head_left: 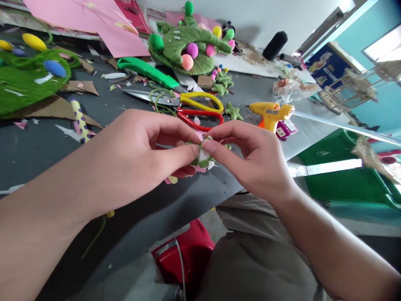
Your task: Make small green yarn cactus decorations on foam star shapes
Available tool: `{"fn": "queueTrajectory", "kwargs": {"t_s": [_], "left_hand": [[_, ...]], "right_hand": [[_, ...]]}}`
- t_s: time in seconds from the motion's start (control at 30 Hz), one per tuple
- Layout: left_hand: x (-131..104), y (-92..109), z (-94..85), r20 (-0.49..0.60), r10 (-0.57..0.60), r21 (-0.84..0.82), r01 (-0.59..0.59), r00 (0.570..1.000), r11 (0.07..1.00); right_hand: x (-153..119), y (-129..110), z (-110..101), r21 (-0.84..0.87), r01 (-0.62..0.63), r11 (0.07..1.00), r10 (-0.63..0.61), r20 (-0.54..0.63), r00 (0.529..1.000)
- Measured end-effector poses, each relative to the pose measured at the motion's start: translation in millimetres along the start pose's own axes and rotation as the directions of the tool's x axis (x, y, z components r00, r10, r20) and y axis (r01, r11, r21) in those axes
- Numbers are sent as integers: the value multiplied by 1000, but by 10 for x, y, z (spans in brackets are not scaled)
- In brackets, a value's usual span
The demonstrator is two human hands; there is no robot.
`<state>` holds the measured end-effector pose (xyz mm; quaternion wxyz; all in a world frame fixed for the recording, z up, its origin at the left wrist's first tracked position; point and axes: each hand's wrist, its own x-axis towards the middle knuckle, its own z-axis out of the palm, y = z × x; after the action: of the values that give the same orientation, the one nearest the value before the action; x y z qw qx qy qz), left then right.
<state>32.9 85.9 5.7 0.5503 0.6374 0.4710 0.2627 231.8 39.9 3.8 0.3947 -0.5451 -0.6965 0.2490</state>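
Observation:
A small green yarn-wrapped piece with a white middle (204, 156) is pinched between both hands, above the dark table's front edge. My left hand (140, 148) grips it from the left with thumb and fingers pressed together. From the right, my right hand (250, 154) holds it in the same kind of pinch, its thumb close to the left thumb. The fingers cover part of the piece. Just behind the hands lie scissors (200, 102) with one yellow and one red handle, green yarn looped over the blades.
A yellow glue gun (269, 113) lies right of the scissors. Behind are a green cutter (147, 71), a green yarn form with coloured balls (184, 42) and small green stars (233, 111). A green bin (344, 175) stands at right. Paper scraps litter the table (125, 234).

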Motion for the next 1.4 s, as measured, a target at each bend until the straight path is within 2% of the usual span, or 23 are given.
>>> {"fn": "queueTrajectory", "kwargs": {"t_s": [0.17,0.37,0.83,1.03,1.13,1.4], "left_hand": [[-8,11,-13,2,-21,-12,21,1000,1000],[9,-9,-24,-3,7,-22,-7,1000,1000],[-28,59,-26,44,-49,-6,49,998,999],[-5,7,-20,61,-48,-4,48,997,999],[4,-7,-32,57,-23,1,23,998,1000],[-21,19,-24,34,-52,14,51,998,999]], "right_hand": [[-1,30,-42,2,9,1000,-9,25,1000],[21,4,-85,-12,-1,1000,2,63,998],[39,-15,-71,-21,-36,999,37,74,997],[44,6,-59,-15,-41,999,42,79,996],[47,5,-79,-5,-47,999,47,90,995],[21,47,-137,-3,-46,999,46,130,990]]}}
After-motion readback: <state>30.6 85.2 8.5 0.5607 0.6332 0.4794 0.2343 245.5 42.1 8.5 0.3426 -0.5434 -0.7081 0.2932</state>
